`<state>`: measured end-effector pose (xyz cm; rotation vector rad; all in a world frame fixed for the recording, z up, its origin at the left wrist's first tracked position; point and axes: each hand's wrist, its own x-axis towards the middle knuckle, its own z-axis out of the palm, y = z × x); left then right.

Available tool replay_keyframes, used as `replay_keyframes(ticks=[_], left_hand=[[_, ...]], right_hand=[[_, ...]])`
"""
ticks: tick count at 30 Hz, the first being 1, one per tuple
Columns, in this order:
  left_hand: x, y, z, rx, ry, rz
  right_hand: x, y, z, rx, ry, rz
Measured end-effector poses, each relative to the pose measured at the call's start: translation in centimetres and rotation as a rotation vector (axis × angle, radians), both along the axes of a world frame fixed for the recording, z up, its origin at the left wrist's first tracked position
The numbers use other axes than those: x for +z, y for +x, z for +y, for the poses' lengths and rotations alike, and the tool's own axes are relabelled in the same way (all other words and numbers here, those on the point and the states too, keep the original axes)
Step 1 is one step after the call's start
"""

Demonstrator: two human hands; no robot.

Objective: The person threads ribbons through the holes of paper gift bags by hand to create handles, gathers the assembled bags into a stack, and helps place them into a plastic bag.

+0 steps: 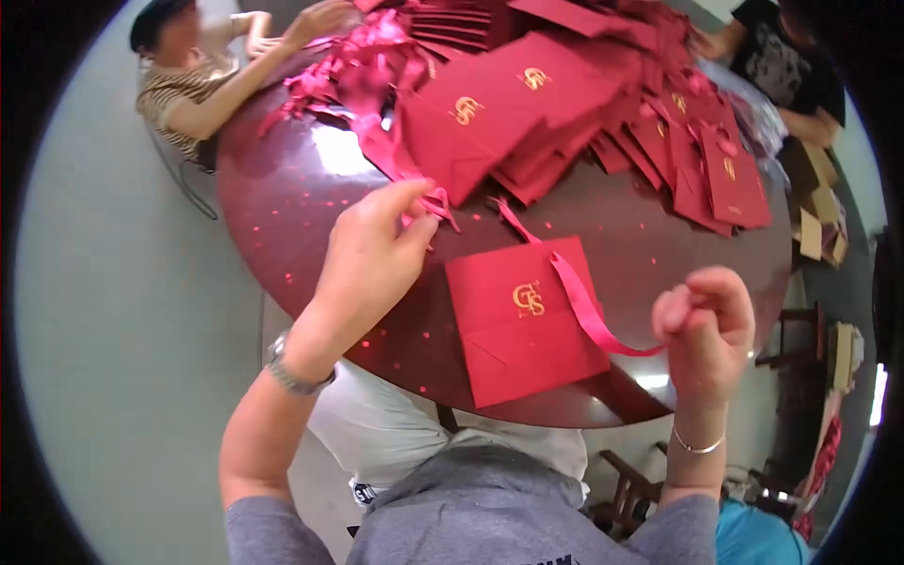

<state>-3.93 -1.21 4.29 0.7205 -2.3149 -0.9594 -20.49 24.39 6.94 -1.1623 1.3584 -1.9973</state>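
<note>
Evidently I have the red bag (499,344) flat on the surface (678,264), probably so both hands can reach its ribbon (586,309), with the left hand (372,250) pinching pink strands (439,201) and the right hand's (711,330) fingers curled (gripping or not, I can't tell from here).

Bag pile (508,104) cut off above, right hand (708,325) slightly blurred

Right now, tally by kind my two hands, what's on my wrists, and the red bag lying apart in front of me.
Hands: 2 (left hand, right hand)
Broad silver band, left wrist: 1
Thin bracelet, right wrist: 1
Red bag lying apart: 1
Total: 5
</note>
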Motion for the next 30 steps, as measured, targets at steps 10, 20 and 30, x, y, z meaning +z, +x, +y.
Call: replay_keyframes(ticks=[10, 20, 30], left_hand=[[-1.3, -0.8, 2.7, -0.251, -0.249, -0.189], [0.2, -0.6, 3.0, -0.297, 0.382, -0.313], [-0.4, 0.2, 3.7, -0.277, 0.306, -0.142]], right_hand=[[-3.3, 3.3, -6.0, 0.137, 0.572, 0.508], [-4.6, 4.3, -4.5, 0.160, 0.592, 0.511], [-4.7, 4.0, -5.3, 0.021, 0.481, 0.255]])
